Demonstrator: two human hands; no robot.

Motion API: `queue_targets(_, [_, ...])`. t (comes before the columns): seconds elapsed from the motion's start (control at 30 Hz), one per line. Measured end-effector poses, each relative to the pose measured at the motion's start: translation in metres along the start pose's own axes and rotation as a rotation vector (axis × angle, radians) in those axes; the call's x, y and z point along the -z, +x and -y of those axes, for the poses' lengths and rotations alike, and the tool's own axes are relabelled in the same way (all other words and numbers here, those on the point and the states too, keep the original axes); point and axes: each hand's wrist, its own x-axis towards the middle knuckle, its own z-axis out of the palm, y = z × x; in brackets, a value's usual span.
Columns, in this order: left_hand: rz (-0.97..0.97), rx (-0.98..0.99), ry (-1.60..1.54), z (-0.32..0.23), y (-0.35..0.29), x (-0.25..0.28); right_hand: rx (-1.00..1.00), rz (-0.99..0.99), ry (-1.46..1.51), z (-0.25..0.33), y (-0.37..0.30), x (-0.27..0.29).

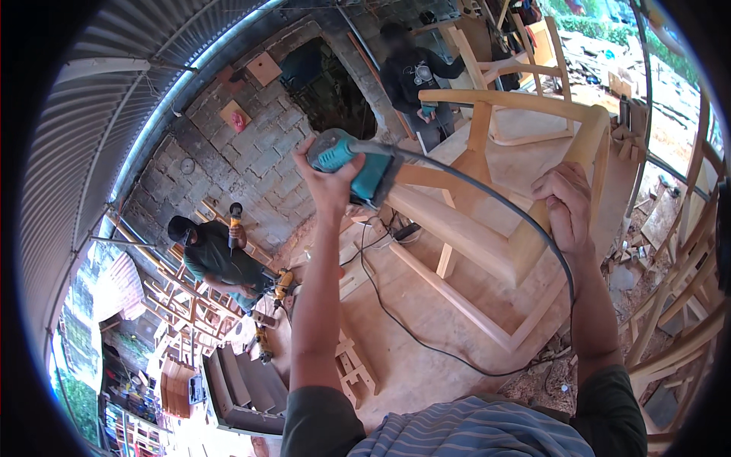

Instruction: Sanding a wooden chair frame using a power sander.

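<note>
Teal sander (pixel 371 178), upper centre, is clasped in the grip of the left hand (pixel 329 183). Right of centre, the right hand (pixel 565 199), grip curled closed, touches the wooden frame (pixel 457 219).

Two bare hands (pixel 331 183) (pixel 565 202), two co-workers (pixel 217 251), two teal power tools (pixel 371 177), three yellow power tools (pixel 236 216) and two wall boards (pixel 264 68) showed (the piled wooden frames (pixel 683 349) defied counting).

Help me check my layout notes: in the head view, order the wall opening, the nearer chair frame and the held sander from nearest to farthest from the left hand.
From the left hand:
1. Sander: within its fingers.
2. Nearer chair frame: off to the right.
3. Wall opening: in the wall beyond.
</note>
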Motion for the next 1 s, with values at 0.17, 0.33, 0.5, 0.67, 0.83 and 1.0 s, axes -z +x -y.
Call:
queue_targets(0.17, [0.028,-0.082,-0.096,-0.067,-0.048,-0.036,0.013,-0.019,-0.007,-0.008,-0.005,0.001])
queue_targets(0.33, [0.171,-0.068,-0.349,-0.076,-0.05,-0.042,-0.056,0.001,0.009,-0.001,-0.003,0.006])
queue_targets(0.5, [0.042,-0.023,-0.302,-0.007,-0.008,-0.001,-0.083,-0.035,0.053,0.003,0.001,-0.006])
queue_targets(0.67, [-0.063,0.064,-0.121,-0.002,-0.004,0.007,-0.104,-0.006,0.062,0.005,-0.005,0.0])
queue_targets(0.83, [0.029,-0.003,-0.352,-0.052,-0.045,-0.038,-0.099,-0.028,0.061,0.002,-0.004,0.006])
queue_targets(1.0, [0.133,-0.058,-0.478,-0.087,-0.062,-0.054,-0.152,-0.009,0.068,0.0,-0.003,0.001])
